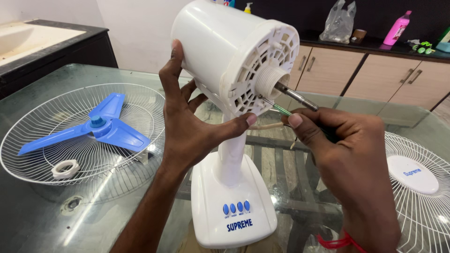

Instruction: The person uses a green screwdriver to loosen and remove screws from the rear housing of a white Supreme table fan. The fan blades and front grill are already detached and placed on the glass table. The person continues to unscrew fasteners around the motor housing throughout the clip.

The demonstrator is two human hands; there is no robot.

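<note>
1. My left hand (pixel 187 126) grips the white motor housing (pixel 225 51) of the table fan from its left side: the fingers rise along the casing and the thumb presses under its front face.
2. My right hand (pixel 347 154) is closed in a pinch on a thin green-handled screwdriver (pixel 281 109), thumb on top, with the tip set against the ribbed front plate just below the threaded collar.
3. The metal motor shaft (pixel 297 97) juts from the collar toward the right, just above my right thumb.
4. The housing stands tilted on the white stand (pixel 232 154), which rises from the white fan base (pixel 234 211); the base sits at the near edge of the glass-topped bench (pixel 37 225), about midway along it, and carries four blue buttons (pixel 236 207) on its front.
5. Toward the left edge of the bench lies a white wire guard (pixel 28 164) with the blue three-blade propeller (pixel 96 126) and a white plastic ring nut (pixel 64 168) resting inside it.
6. At the right edge lies a second wire guard (pixel 422 211) with a round white centre cap (pixel 412 174).
7. Beyond the bench, a dark counter (pixel 375 44) over beige cabinets holds a clear plastic bag (pixel 338 23) and a pink bottle (pixel 397 29).
</note>
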